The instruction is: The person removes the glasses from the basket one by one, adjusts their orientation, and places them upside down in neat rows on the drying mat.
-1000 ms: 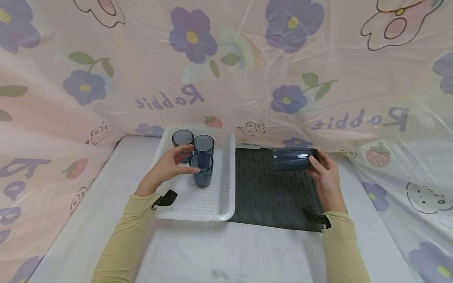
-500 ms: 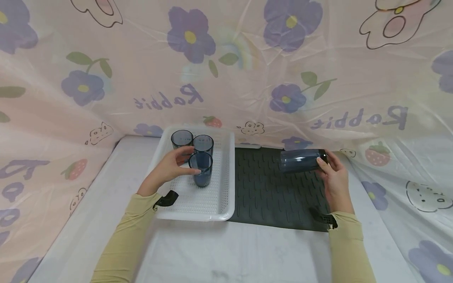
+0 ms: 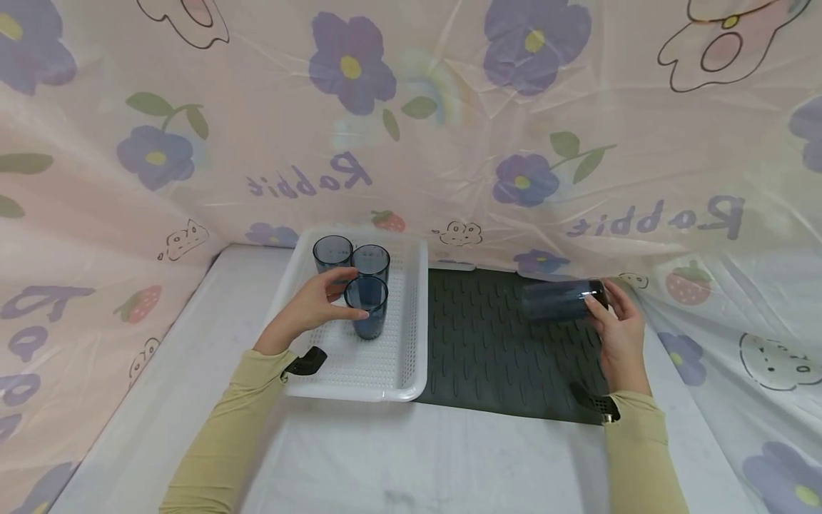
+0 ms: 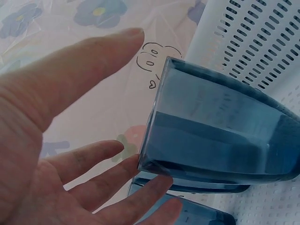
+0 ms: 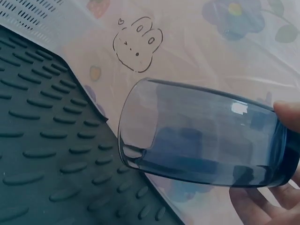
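Observation:
My right hand [image 3: 621, 339] grips a blue-tinted drinking glass [image 3: 560, 300] by its thick base. The glass lies sideways in the air over the dark mat, its mouth pointing left; in the right wrist view its clear wall [image 5: 201, 136] shows nothing inside. Three similar glasses stand upright in the white perforated basket [image 3: 421, 350]: a front one [image 3: 370, 323], one behind it [image 3: 379, 258] and one at the back left [image 3: 332, 248]. Beside the front glass, my left hand [image 3: 311, 303] has thumb and fingers spread. The left wrist view shows its fingertips at that glass's rim [image 4: 154, 117], the thumb apart from it.
A dark ridged mat [image 3: 491, 368] lies right of the basket on a white-covered table [image 3: 475, 464]. Printed curtain [image 3: 437, 164] hangs close behind and along both sides.
My right hand has carried its glass to the right and slightly nearer to me, still sideways. The left hand and the glasses in the basket stay nearly where they were.

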Available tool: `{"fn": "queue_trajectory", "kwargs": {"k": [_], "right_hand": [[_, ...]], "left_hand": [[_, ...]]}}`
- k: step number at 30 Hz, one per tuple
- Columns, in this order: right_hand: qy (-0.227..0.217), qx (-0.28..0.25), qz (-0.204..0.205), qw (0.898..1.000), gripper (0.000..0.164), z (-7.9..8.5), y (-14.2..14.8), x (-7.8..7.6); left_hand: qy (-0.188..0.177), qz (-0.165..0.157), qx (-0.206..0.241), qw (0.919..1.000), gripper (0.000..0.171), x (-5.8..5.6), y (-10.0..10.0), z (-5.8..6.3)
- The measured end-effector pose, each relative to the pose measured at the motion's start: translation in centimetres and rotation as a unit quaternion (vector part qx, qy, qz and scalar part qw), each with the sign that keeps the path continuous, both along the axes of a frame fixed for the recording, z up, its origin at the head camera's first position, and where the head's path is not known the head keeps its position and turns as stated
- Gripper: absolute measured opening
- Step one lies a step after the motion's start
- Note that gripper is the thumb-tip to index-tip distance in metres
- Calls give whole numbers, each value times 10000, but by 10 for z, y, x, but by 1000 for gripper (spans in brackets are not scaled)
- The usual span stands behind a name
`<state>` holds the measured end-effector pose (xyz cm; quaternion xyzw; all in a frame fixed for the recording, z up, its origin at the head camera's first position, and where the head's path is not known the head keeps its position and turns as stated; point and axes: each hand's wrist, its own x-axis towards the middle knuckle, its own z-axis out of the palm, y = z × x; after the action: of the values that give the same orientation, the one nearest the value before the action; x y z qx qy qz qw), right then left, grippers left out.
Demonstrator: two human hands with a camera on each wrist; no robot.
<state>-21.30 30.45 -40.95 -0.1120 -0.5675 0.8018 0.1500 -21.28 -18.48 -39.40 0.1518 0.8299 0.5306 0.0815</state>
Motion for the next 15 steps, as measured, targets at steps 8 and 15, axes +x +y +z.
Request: {"fn": "queue_trajectory", "kwargs": {"k": [8,15], "right_hand": [[-216,248,-315,9990,61,-5,6,-1],[-309,386,-555,9972,60,-9,10,-5]], "left_hand": [[149,52,-286,9995,86,-4,3,-3],[296,224,-447,9983,86,-4,8,-10]]}}
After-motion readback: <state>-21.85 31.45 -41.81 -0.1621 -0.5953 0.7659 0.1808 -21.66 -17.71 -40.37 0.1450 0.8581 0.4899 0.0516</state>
